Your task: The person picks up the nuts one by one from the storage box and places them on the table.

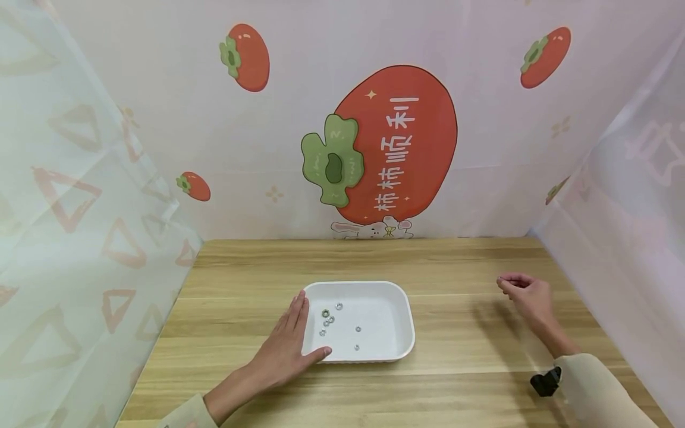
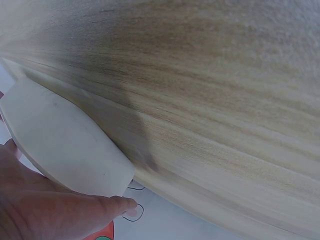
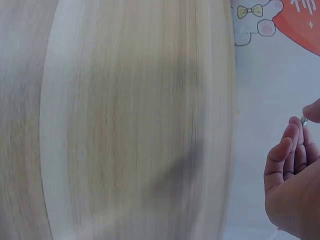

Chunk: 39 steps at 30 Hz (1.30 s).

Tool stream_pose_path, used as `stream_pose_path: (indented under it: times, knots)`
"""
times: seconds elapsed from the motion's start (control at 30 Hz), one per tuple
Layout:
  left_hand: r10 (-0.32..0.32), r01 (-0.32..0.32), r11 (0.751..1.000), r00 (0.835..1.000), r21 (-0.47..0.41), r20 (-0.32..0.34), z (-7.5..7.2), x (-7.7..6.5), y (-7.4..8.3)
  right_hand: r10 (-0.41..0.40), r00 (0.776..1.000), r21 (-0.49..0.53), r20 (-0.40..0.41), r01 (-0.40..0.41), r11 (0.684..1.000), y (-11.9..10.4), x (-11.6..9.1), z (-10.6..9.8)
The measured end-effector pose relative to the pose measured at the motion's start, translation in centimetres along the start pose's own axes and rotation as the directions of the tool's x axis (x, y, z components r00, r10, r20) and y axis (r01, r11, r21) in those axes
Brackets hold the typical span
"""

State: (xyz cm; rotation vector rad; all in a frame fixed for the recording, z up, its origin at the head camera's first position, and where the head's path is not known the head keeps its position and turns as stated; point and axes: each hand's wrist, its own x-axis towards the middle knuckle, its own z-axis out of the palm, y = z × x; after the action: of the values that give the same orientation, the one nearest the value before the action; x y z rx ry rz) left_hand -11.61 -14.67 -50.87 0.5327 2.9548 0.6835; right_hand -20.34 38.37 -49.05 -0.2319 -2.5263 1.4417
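A shallow white tray (image 1: 382,324) sits on the wooden table, with several small hex nuts (image 1: 358,329) scattered in it, most toward its left side. One darker, greenish nut (image 1: 326,313) lies among them. My left hand (image 1: 283,351) rests against the tray's left end, fingers straight along the rim and thumb stretched over the front left corner. Well to the right of the tray, my right hand (image 1: 530,300) is raised over the table. Its thumb and fingertips pinch a small shiny nut (image 3: 304,121), mostly hidden by them.
The wooden table (image 1: 455,333) runs back to a white cloth wall printed with persimmons (image 1: 401,142). Cloth sides (image 1: 615,196) stand close at left and right. A black wrist device (image 1: 546,381) is strapped at the right sleeve.
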Motion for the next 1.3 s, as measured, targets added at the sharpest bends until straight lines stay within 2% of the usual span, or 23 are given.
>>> stream_pose_path:
  times: [0.27, 0.47, 0.6, 0.7, 0.87, 1.03, 1.3]
  knots:
    - [0.004, -0.004, 1.000, 1.000, -0.001, -0.002, -0.1, -0.1, 0.0, -0.029, 1.000, -0.115, -0.003, 0.029, 0.993, 1.1, 0.4, -2.0]
    - [0.015, -0.015, 1.000, 1.000, 0.014, -0.013, -0.2, -0.1, 0.1, -0.052, 0.998, -0.220, -0.020, 0.046, 0.974, 2.1, 0.5, -3.8]
    - [0.008, -0.008, 1.000, 1.000, 0.009, -0.008, -0.2, -0.1, 0.1, -0.086, 0.996, -0.327, -0.015, 0.076, 0.942, 2.8, 0.8, -4.8]
    - [0.006, -0.006, 1.000, 1.000, 0.001, 0.006, -0.2, 0.0, 0.1, -0.130, 0.992, -0.407, -0.001, 0.118, 0.906, 3.5, 1.0, -5.5]
    - [0.009, -0.009, 1.000, 1.000, 0.000, 0.013, -0.2, 0.0, 0.0, -0.177, 0.983, -0.461, 0.039, 0.175, 0.870, 4.7, 1.2, -6.6]
    - [0.004, -0.004, 1.000, 1.000, 0.012, 0.007, -0.2, 0.0, 0.1, -0.142, 0.986, -0.503, 0.086, 0.167, 0.848, 5.2, 1.4, -7.4]
    - [-0.002, 0.002, 1.000, 1.000, 0.003, 0.012, -0.2, 0.0, 0.1, -0.027, 0.984, -0.548, 0.176, 0.120, 0.828, 5.2, 1.4, -8.1]
